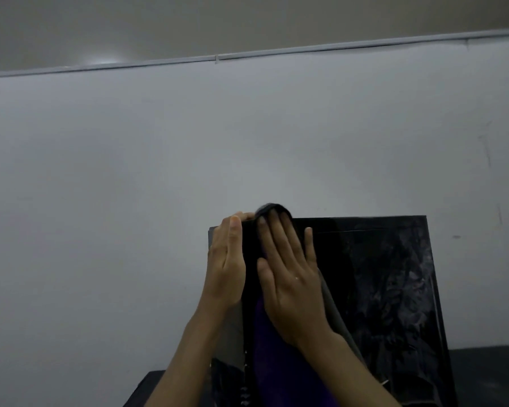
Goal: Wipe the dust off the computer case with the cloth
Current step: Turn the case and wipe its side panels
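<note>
From the head view, my left hand (228, 261) lies against the left side of the computer case (388, 277), fingers straight and close together, their tips hooking just over the top rear corner. I judge it is there to brace the case so it does not slide or tip while the other hand rubs.

My right hand (288, 277) lies flat on the cloth (265, 333), fingers straight and slightly spread, pressing it down onto the case's upper face. The cloth is folded over the far edge just beyond my fingertips, a dark roll showing there, and its purple length trails back under my palm toward my wrist. A flat palm spreads the pressure, which I take to be the reason for holding it so, not pinching.

The case stands on a dark table (488, 374) against the pale wall (130, 171). Its long axis runs away from me, from my wrists toward my fingertips and the wall. To the right of my right fingers its glossy black panel carries grey smears, probably dust not yet wiped.
</note>
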